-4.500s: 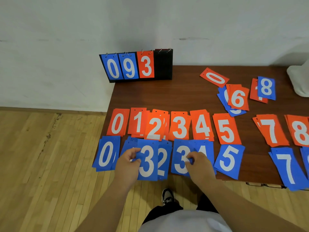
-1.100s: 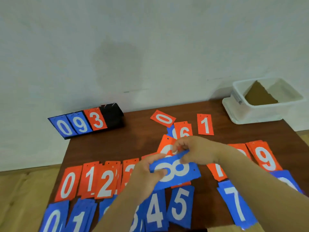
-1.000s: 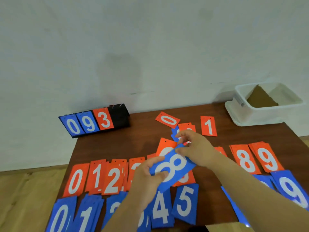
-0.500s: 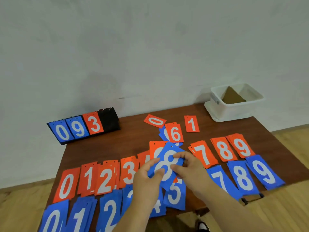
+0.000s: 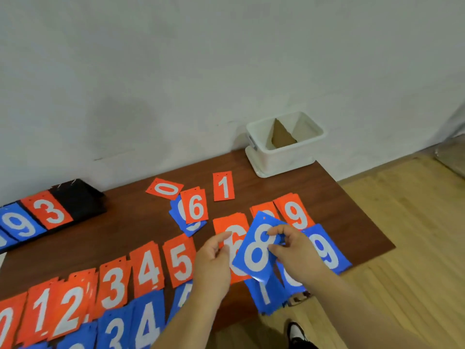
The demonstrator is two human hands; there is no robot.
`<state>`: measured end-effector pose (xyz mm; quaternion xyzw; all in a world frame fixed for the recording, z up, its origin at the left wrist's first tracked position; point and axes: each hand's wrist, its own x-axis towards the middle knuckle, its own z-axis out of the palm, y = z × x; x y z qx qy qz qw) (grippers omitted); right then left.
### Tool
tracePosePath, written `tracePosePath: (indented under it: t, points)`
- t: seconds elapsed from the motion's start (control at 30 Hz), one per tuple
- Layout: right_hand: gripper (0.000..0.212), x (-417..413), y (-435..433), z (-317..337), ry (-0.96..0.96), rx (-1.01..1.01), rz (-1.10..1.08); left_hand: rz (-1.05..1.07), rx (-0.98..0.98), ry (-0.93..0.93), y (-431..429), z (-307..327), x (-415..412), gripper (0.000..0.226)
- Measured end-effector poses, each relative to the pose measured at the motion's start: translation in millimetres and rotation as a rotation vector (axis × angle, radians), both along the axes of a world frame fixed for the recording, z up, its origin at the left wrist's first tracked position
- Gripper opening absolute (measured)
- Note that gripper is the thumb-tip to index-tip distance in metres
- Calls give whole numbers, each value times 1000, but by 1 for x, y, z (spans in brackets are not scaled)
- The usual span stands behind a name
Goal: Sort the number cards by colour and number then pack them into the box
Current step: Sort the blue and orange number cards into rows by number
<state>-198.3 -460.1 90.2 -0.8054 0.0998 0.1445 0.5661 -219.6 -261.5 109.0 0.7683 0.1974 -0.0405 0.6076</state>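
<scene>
My right hand (image 5: 295, 250) pinches a blue 8 card (image 5: 258, 250), tilted, just above the table and over the blue 7 pile (image 5: 264, 294) and the blue 8 pile (image 5: 292, 280). My left hand (image 5: 214, 260) pinches the left edge of an orange 6 card (image 5: 232, 224) that lies partly under the blue 8. Orange piles 0 to 5 (image 5: 151, 269) and blue piles (image 5: 148, 323) run in two rows at the left. An orange 9 pile (image 5: 294, 214) and a blue 9 pile (image 5: 327, 250) lie at the right. The white box (image 5: 284, 157) stands at the table's far right corner.
Loose cards lie at mid-table: an orange 0 (image 5: 164, 188), an orange 1 (image 5: 223, 186), and an orange 6 (image 5: 195, 209) on several blue cards (image 5: 187, 226). A black flip scoreboard (image 5: 75, 200) showing 9 and 3 stands far left. The table's right edge (image 5: 364, 215) is close.
Both hands have moved right along the table. The blue 8 card has left my left hand and is now in my right hand alone, over the blue 7 and 8 piles.
</scene>
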Motion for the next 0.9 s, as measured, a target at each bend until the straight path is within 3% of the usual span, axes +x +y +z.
tracePosePath:
  t: [0.17, 0.3, 0.6, 0.8, 0.9]
  points:
    - [34, 47, -124, -20, 71, -150, 47, -58, 80, 77, -73, -20, 36, 34]
    - [37, 68, -169, -39, 123, -239, 155, 10, 126, 155, -94, -28, 46, 33]
    - [35, 83, -150, -72, 140, -213, 424, 241, 148, 280, -87, -41, 32, 27]
    - [43, 67, -108, -112, 136, -409, 700, 431, 153, 329, -65, -46, 7, 28]
    - [44, 67, -95, -123, 87, -614, 761, 466, 152, 353, -59, -49, -7, 29]
